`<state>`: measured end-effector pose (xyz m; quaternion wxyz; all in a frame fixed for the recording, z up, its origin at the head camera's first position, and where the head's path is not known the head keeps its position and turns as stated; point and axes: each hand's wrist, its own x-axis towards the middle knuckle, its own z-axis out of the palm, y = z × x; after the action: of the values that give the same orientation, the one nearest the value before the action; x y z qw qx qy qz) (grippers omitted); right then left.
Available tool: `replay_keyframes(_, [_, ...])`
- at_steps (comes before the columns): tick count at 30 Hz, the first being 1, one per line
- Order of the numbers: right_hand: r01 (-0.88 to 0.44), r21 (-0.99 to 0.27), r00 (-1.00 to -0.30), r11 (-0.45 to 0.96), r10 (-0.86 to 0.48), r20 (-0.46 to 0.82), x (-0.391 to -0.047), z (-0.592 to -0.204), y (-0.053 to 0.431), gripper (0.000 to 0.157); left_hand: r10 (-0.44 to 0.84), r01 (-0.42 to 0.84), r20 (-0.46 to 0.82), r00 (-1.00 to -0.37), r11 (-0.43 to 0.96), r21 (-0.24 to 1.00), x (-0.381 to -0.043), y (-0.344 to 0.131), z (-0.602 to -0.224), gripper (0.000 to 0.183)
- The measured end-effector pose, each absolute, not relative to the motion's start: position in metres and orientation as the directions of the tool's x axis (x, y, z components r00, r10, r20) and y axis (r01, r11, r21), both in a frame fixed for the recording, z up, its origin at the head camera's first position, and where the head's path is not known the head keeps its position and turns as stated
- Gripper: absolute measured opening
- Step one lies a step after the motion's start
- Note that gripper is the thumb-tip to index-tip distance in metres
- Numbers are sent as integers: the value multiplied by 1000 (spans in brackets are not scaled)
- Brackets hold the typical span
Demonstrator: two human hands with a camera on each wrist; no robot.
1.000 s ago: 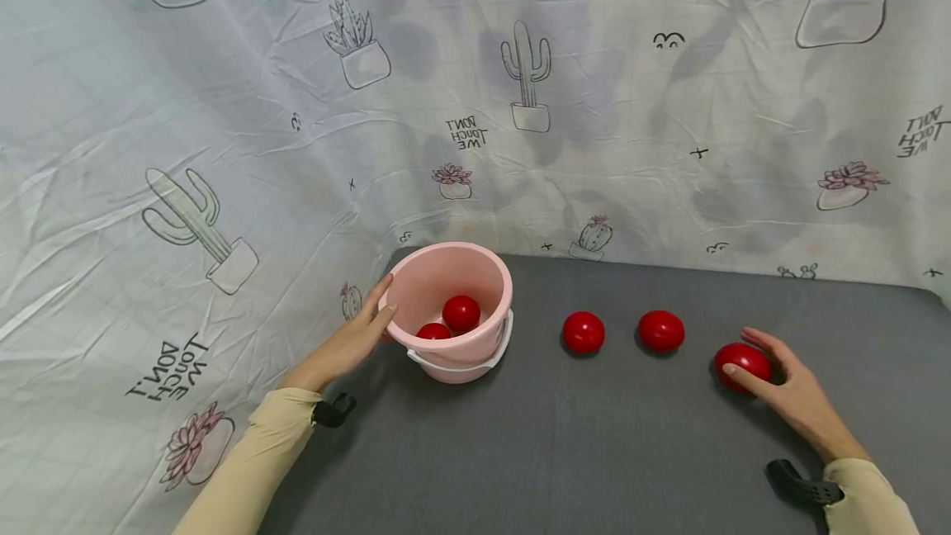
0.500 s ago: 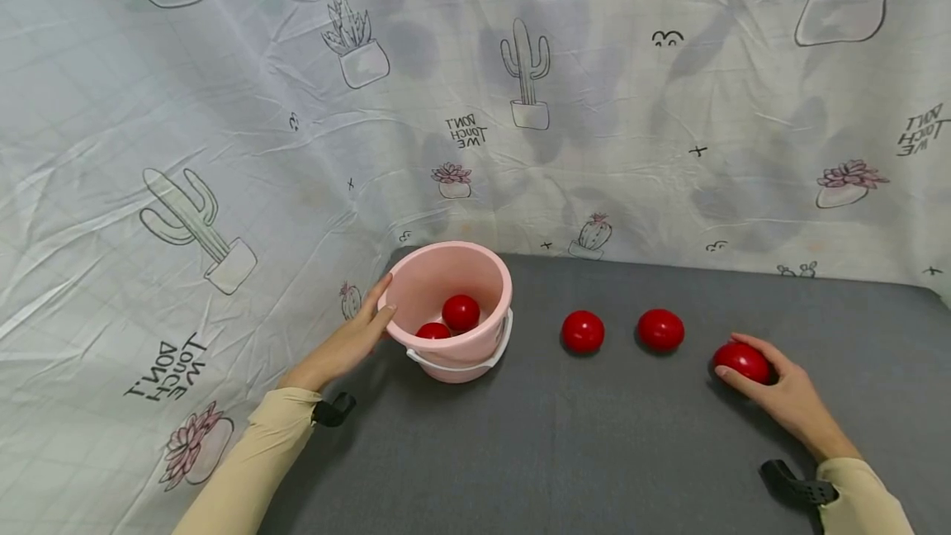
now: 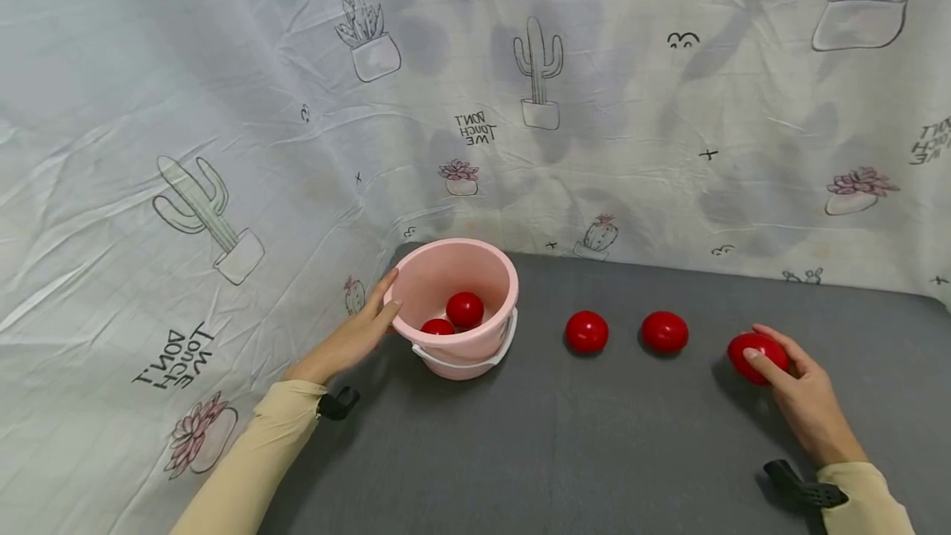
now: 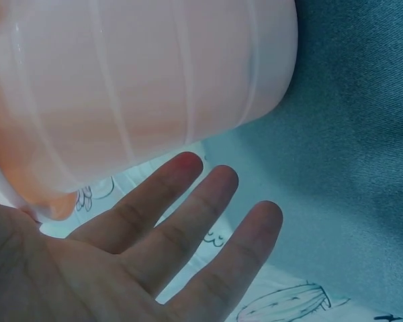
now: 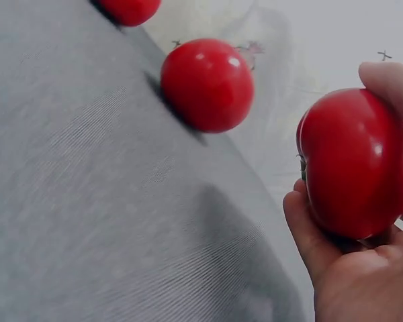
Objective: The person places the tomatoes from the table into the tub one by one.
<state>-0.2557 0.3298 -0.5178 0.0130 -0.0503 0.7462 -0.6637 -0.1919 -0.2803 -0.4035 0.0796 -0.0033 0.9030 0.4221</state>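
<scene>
A pink bucket (image 3: 475, 351) with a white handle stands upright at centre left, and two red tomatoes show inside it, one being the tomato (image 3: 465, 310) nearer the middle. My left hand (image 3: 355, 343) touches the outside of its rim with thumb and forefinger. In the left wrist view the other fingers (image 4: 221, 241) stretch out straight beside the bucket wall. On the right, my right hand (image 3: 806, 403) grips a red tomato (image 3: 749, 360) between thumb and fingers, just above the cloth. The right wrist view shows the held tomato (image 5: 352, 168) with its green stem facing left.
Two more tomatoes lie on the grey tablecloth (image 3: 565, 452) between bucket and right hand: a left tomato (image 3: 587, 332) and a right tomato (image 3: 664, 332). A white curtain (image 3: 631, 147) printed with cacti hangs along the back and left.
My right hand has taken a firmer hold of its tomato and raised it slightly off the cloth. The left hand stays at the bucket rim. The head view has shifted a little.
</scene>
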Motion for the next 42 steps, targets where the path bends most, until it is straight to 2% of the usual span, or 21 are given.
replay_keyframes(3, [-56,-998,-992,-41,-107,60,-257,-514,330,53,66,-63,-139,-988,654,754,-193,-280,-403,66])
replay_keyframes(15, [-115,-993,-984,3,-139,113,-261,-497,328,52,59,-67,-143,-988,672,737,-194,-280,-404,64])
replay_keyframes(23, [-130,-985,-964,-116,-219,153,-266,-482,314,51,69,-56,-136,-988,665,744,-193,-281,-403,67])
replay_keyframes(34, [-129,-978,-930,-163,-322,176,-275,-458,283,50,76,-46,-128,-989,660,749,-192,-281,-402,67])
replay_keyframes(42, [-90,-980,-909,-178,-388,154,-285,-458,251,48,68,-49,-125,-990,664,746,-192,-280,-403,65])
